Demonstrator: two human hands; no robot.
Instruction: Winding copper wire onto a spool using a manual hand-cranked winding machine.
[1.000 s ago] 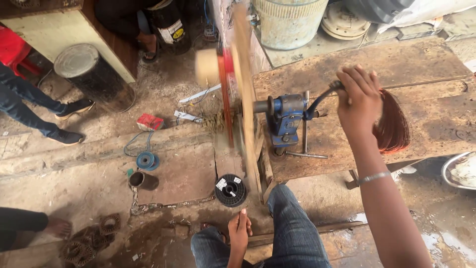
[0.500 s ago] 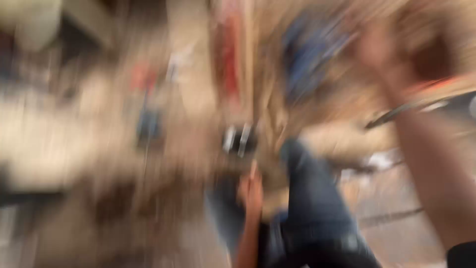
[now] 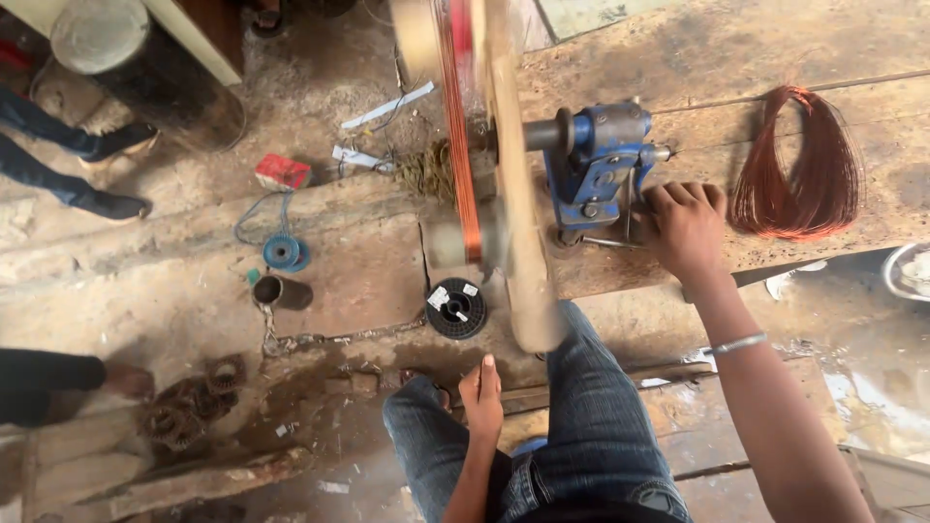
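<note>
Nearest to the camera, the left hand [image 3: 481, 395] is held low between the knees, above the blue jeans [image 3: 581, 436]. Its fingers are stretched flat and close together, and nothing is seen in it; if a thin wire passes along it, this cannot be told from the picture.

A little further, on the ground, a black spool [image 3: 456, 309] is lying just in front of the knees, with a small blue spool [image 3: 283, 252] and a dark cup [image 3: 269, 290] to its left.

On the wooden bench [image 3: 736, 48], the right hand [image 3: 686, 225] is laid beside the blue hand winder [image 3: 593, 160], with the fingers curled at the base of the machine. It seems to rest or press there; the crank handle is not seen in its grip.

At the end of the shaft, the wooden winding former [image 3: 509, 174] is blurred, so it is probably turning. A band of copper wire [image 3: 459, 136] is already wound on it, therefore a good part of this coil is judged to be made. It is not taken off the former yet.

Further right on the bench, a finished copper coil [image 3: 809, 160] is lying apart from the hand.
</note>
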